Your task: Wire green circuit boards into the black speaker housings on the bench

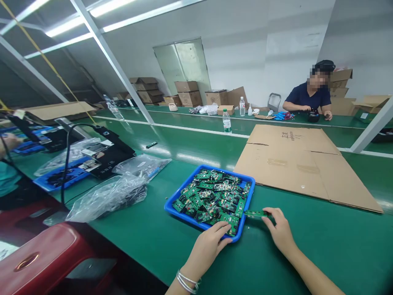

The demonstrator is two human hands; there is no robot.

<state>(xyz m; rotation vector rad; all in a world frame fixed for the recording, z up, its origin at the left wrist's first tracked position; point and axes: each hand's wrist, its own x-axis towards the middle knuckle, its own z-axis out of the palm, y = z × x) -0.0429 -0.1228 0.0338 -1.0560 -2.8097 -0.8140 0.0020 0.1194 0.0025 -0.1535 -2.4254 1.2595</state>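
Observation:
A blue tray (181, 196) full of small green circuit boards (211, 196) lies on the green table in the middle of the view. Over the tray's near right corner is my left hand (210, 244), its fingers reaching onto the boards there and its thumb by the rim; whether it grips a board cannot be made out. Just right of the tray, my right hand (280, 229) pinches the end of one narrow green circuit board (256, 213) between thumb and fingers. That board's far end is near the tray's right rim.
Flattened cardboard (294, 164) lies behind and right of the tray. Clear plastic bags (113, 198) and a black device (107, 153) are to the left. A red stool (46, 254) stands at lower left. Across the table sits a person (310, 96); another person's arm shows at far left.

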